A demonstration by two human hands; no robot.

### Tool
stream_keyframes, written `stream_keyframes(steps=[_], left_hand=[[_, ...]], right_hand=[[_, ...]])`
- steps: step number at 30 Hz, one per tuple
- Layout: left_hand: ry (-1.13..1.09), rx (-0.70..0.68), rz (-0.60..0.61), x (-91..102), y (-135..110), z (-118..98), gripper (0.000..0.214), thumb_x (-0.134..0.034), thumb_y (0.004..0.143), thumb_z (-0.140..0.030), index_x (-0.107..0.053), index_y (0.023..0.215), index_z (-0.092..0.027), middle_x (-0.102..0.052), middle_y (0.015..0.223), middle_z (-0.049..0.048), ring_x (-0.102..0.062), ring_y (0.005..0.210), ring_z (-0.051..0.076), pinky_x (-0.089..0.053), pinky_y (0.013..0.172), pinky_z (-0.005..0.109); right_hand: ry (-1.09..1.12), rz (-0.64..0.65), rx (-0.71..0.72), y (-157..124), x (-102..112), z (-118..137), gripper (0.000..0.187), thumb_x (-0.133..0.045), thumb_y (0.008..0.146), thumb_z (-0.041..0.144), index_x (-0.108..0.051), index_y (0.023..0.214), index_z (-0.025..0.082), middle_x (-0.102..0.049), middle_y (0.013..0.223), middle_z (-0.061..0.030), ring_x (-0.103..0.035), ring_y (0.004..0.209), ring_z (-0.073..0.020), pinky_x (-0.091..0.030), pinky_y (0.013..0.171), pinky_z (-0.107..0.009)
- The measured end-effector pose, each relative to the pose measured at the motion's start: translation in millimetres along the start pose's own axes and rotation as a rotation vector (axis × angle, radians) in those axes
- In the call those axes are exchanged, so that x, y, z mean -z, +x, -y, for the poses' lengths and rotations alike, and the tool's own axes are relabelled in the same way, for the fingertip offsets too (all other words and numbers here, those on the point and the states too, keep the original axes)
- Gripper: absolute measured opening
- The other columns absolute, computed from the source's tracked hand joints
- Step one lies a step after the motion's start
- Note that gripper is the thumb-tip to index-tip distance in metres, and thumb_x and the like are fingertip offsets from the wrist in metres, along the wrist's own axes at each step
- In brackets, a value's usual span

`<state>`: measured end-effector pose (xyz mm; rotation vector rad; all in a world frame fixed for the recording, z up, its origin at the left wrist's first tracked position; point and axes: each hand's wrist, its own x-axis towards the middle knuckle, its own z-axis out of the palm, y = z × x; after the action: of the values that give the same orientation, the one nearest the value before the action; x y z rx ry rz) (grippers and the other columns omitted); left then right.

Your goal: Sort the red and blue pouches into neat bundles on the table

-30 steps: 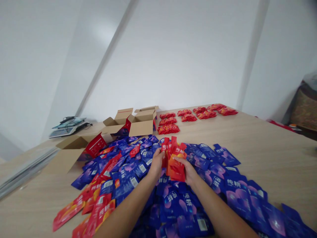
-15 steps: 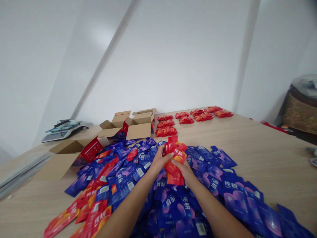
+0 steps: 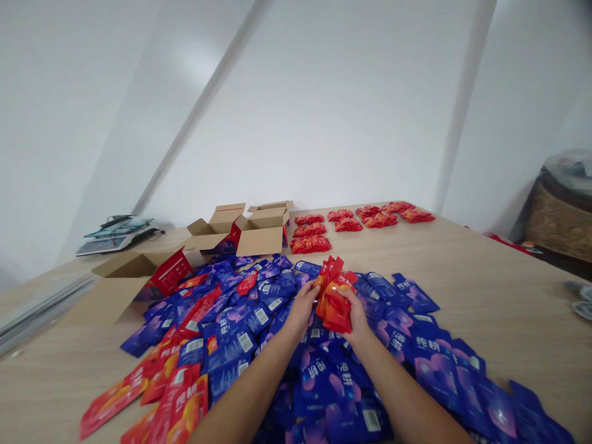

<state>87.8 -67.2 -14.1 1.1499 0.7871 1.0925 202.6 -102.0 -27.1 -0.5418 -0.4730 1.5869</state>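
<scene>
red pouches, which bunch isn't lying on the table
The bunch gripped upright between the left hand and right hand, over the blue pouches; the far stacks and the loose red ones at near left lie flat on the table.

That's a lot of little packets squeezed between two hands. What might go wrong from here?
1. The bundle of red sachets sits fanned and uneven between the left hand and the right hand. A loose one may slip out and drop among the blue sachets right below.
2. Both forearms pass low over that heap, so a sideways move might shove sachets across the table.
</scene>
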Motion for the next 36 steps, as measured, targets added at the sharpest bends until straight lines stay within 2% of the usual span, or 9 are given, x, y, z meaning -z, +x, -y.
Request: stream_keyframes(steps=[3,8,14,17,20,23,28,32,36], left_hand=[[0.137,-0.063,-0.025,-0.7,6,-2,0.031,-0.059,0.075,-0.033,-0.06,0.102,-0.017,-0.065,0.097,0.0051,-0.06,0.088,0.02,-0.045,0.081,0.031],[0.392,-0.233,-0.074,-0.3,9,-12,0.026,-0.055,0.074,-0.021,-0.058,0.099,-0.017,-0.062,0.101,0.0044,-0.055,0.098,0.02,-0.041,0.091,0.032],[0.425,-0.335,-0.004,0.2,6,-16,0.043,-0.049,0.074,-0.012,-0.046,0.116,-0.021,-0.06,0.104,0.0031,-0.057,0.096,0.017,-0.042,0.089,0.031],[0.484,-0.368,0.002,2.2,7,-15,0.034,-0.046,0.074,-0.01,-0.051,0.105,-0.021,-0.059,0.099,0.0012,-0.056,0.094,0.017,-0.042,0.088,0.03],[0.552,-0.358,-0.03,4.4,8,-13,0.019,-0.045,0.075,-0.012,-0.054,0.09,-0.019,-0.059,0.092,0.0005,-0.056,0.089,0.016,-0.042,0.084,0.029],[0.573,-0.31,-0.033,4.3,7,-14,0.012,-0.046,0.079,-0.019,-0.055,0.086,-0.018,-0.059,0.088,0.001,-0.056,0.083,0.016,-0.043,0.078,0.028],[0.626,-0.288,-0.024,2.0,-1,-22,0.018,-0.049,0.083,-0.033,-0.057,0.09,-0.019,-0.061,0.094,0.0024,-0.055,0.092,0.019,-0.041,0.085,0.029],[0.658,-0.276,0.006,5.0,-2,-22,0.019,-0.055,0.078,-0.027,-0.055,0.095,-0.019,-0.06,0.098,0.0026,-0.055,0.093,0.019,-0.041,0.086,0.03],[0.659,-0.258,0.007,5.1,0,-19,0.018,-0.053,0.078,-0.025,-0.053,0.095,-0.019,-0.06,0.1,0.0034,-0.056,0.093,0.019,-0.042,0.087,0.033]], right_hand=[[0.147,-0.035,-0.001,-2,2,4,0.015,-0.061,0.068,0.024,-0.065,0.082,0.02,-0.073,0.079,-0.0014,-0.068,0.073,-0.0216,-0.055,0.075,-0.037],[0.218,0.0,0.03,-5,2,6,0.016,-0.061,0.067,0.021,-0.066,0.082,0.02,-0.074,0.08,-0.0021,-0.069,0.074,-0.0222,-0.055,0.075,-0.038],[0.243,0.042,0.03,-2,6,6,0.021,-0.061,0.067,0.021,-0.067,0.086,0.02,-0.074,0.085,-0.002,-0.069,0.076,-0.0221,-0.054,0.077,-0.038],[0.236,0.013,0.04,-1,5,6,0.018,-0.062,0.065,0.02,-0.068,0.082,0.019,-0.073,0.081,-0.0017,-0.068,0.073,-0.0207,-0.054,0.078,-0.037],[0.217,-0.032,0.073,0,7,6,0.014,-0.062,0.063,0.019,-0.068,0.076,0.019,-0.073,0.075,-0.0004,-0.068,0.07,-0.0196,-0.054,0.078,-0.036],[0.188,-0.031,0.079,2,10,5,0.014,-0.063,0.065,0.022,-0.068,0.078,0.02,-0.073,0.077,0.0004,-0.068,0.073,-0.0198,-0.053,0.08,-0.036],[0.211,-0.003,0.043,4,14,4,0.015,-0.061,0.066,0.022,-0.068,0.078,0.019,-0.073,0.081,-0.0002,-0.068,0.078,-0.0196,-0.051,0.083,-0.035],[0.22,-0.011,0.041,3,12,5,0.014,-0.061,0.066,0.021,-0.068,0.077,0.019,-0.073,0.081,-0.0012,-0.068,0.077,-0.0199,-0.051,0.083,-0.035],[0.195,-0.017,0.051,1,5,5,0.02,-0.061,0.064,0.021,-0.068,0.082,0.019,-0.073,0.082,-0.0011,-0.068,0.076,-0.0203,-0.052,0.081,-0.036]])
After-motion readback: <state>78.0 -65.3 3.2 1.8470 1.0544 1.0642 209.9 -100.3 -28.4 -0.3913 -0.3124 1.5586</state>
